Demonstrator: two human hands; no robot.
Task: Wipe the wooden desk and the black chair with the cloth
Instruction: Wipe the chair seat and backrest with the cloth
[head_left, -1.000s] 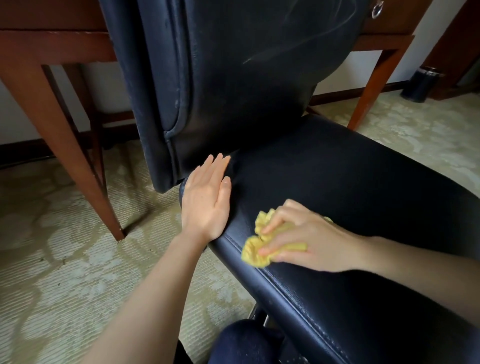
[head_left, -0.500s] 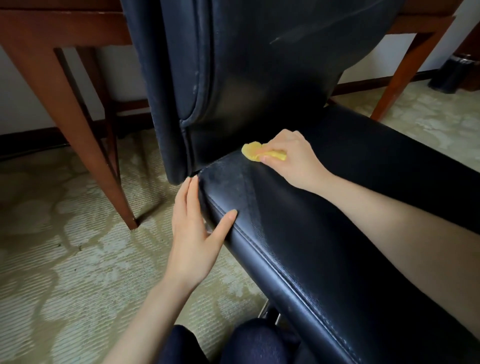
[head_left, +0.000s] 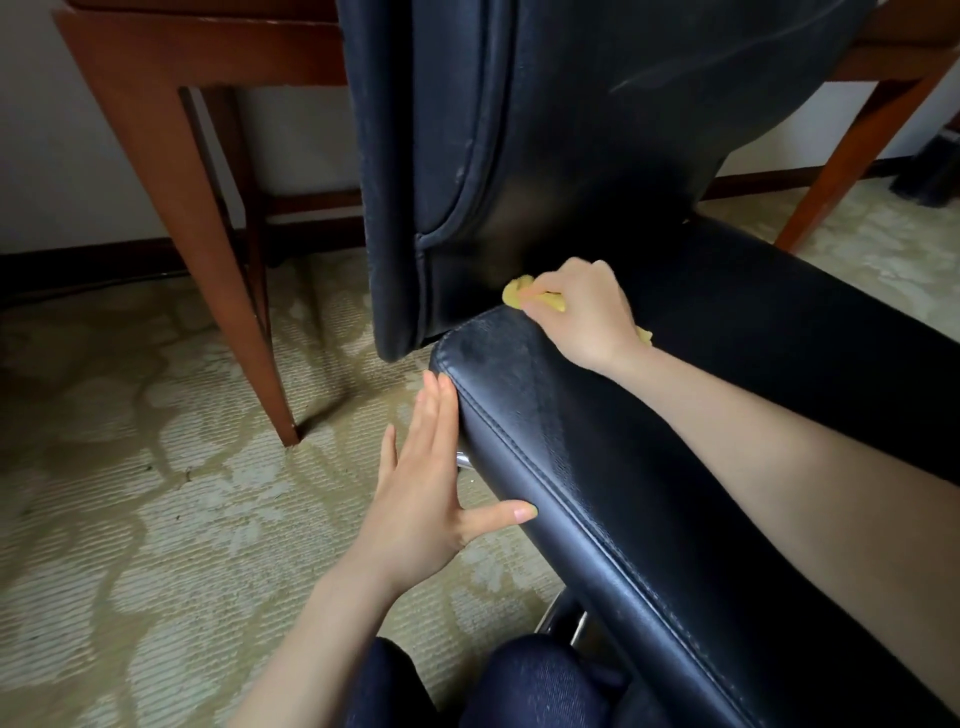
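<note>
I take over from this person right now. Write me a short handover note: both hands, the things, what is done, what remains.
Left hand: open, flat against the side edge of the seat.
Right hand: grips the yellow cloth, pressed where seat meets backrest.
Done: cannot tell; the seat's near corner looks dull and dusty.
Left: probably seat and backrest, then the wooden desk, whose top is out of view.

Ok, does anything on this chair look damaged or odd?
Yes. The backrest shows whitish flecks along its left seam, like worn or flaking leather, and a pale streak near its upper right. The seat corner looks dull and dusty by the cloth. Nothing spilled or askew.
</note>
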